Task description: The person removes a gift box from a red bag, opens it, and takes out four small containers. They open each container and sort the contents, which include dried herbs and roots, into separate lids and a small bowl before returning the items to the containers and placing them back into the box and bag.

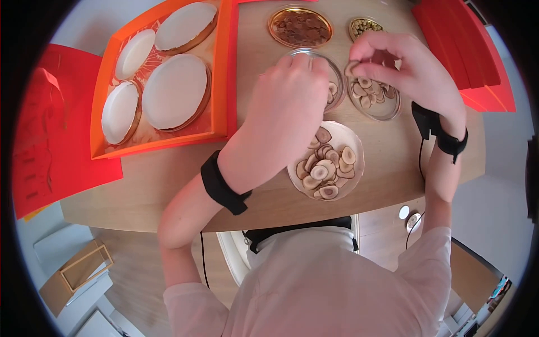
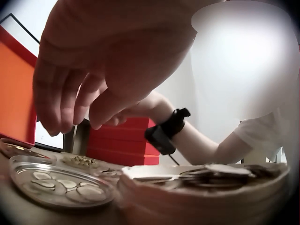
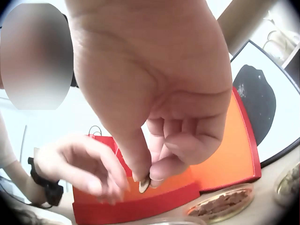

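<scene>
My right hand (image 1: pixel 410 64) pinches a round, dark-rimmed dried slice (image 3: pixel 144 185) between thumb and fingertips, above a clear dish (image 1: pixel 387 116) with several smaller slices. To its left, my left hand (image 1: pixel 286 121) hovers with fingers pointing down over a second clear dish (image 2: pixel 28 166), partly hidden by it in the head view. Nothing shows between the left fingers (image 2: pixel 68 108) in the left wrist view; pale slices (image 2: pixel 68 186) lie in the dish below. Closer to my body, a white plate (image 1: pixel 359 147) holds a pile of larger slices (image 1: pixel 323 168).
An orange box (image 1: pixel 231 73) at the left contains several white round pieces (image 1: pixel 175 84). At the back stand a gold-rimmed dish of brown flakes (image 1: pixel 300 29) and a small dish of greenish pieces (image 1: pixel 365 26). Red boxes (image 1: pixel 460 45) flank the right; red sheeting (image 1: pixel 67 140) lies far left.
</scene>
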`<state>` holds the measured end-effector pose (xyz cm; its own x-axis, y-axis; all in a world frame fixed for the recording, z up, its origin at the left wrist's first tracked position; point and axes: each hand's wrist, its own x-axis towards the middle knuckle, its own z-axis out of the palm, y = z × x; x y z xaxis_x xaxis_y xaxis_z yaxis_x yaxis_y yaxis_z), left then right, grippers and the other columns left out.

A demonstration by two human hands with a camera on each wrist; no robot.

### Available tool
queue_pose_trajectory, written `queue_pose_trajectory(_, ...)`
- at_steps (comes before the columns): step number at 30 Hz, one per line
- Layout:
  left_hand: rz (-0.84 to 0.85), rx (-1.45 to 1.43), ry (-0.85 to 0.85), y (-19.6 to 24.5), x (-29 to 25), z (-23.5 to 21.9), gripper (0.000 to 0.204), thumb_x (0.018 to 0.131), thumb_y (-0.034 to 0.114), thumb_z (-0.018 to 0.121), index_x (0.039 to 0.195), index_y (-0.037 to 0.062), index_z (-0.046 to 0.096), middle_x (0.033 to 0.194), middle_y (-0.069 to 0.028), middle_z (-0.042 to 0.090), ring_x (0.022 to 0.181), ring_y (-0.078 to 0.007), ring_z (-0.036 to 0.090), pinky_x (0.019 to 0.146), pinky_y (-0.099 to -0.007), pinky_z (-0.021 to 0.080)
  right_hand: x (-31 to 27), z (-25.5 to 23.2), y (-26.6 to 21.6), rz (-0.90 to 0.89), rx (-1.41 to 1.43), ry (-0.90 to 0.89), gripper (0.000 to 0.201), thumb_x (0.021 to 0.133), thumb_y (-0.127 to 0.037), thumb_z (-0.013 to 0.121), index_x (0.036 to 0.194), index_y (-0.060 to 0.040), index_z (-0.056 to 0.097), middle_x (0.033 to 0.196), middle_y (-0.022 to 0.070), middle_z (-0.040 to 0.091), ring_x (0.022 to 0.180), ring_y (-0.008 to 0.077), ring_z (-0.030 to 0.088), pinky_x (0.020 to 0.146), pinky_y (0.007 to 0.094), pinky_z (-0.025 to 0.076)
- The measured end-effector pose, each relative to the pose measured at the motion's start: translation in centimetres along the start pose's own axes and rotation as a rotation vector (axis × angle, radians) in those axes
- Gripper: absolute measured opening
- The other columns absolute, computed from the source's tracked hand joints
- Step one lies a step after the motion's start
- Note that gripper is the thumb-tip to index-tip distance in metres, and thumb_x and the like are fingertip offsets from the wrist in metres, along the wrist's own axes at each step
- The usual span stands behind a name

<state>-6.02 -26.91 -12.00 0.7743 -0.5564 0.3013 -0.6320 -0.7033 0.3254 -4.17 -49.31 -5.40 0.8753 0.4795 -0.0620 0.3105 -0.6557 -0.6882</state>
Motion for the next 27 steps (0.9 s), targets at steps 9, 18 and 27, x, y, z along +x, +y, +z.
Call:
queue_pose_trajectory(9,0.227,-0.098,0.077,-2.0,0.1,3.3,0.039,0.082,0.026,0.078,0.103,-0.0032,0.064,0.1,-0.0186,0.062,0.102,-0.0341,0.062,0.086,-0.044,0.053,-1.5,2.4,-2.9,-0.24,0.097,-0.407,0.015,0.09,-0.014,0.076,0.102,-0.0062,0.07,0.087,0.0058,0.072,0.077,0.0218,0.07,0.065,0.0341,0.053)
queue_pose_trajectory(18,0.115,-0.076,-0.165,-2.2,0.0,3.2,0.043,0.09,0.028,0.073,0.122,0.0022,0.062,0.124,-0.0161,0.06,0.121,-0.034,0.058,0.093,-0.0494,0.051,0.6,4.4,3.4,-0.099,-0.425,0.024,0.032,0.087,-0.016,0.077,0.114,-0.0043,0.067,0.092,0.0105,0.069,0.084,0.0298,0.068,0.075,0.0397,0.053)
queue_pose_trajectory(27,0.077,-0.017,-0.24,-1.8,-0.3,2.8,0.025,0.09,0.016,0.07,0.11,0.0019,0.068,0.11,-0.0107,0.065,0.113,-0.0302,0.06,0.09,-0.048,0.051,1.7,6.3,2.3,0.028,-0.439,-0.094,0.023,0.083,-0.013,0.079,0.097,-0.0033,0.062,0.092,0.0115,0.07,0.089,0.0323,0.069,0.077,0.0428,0.053)
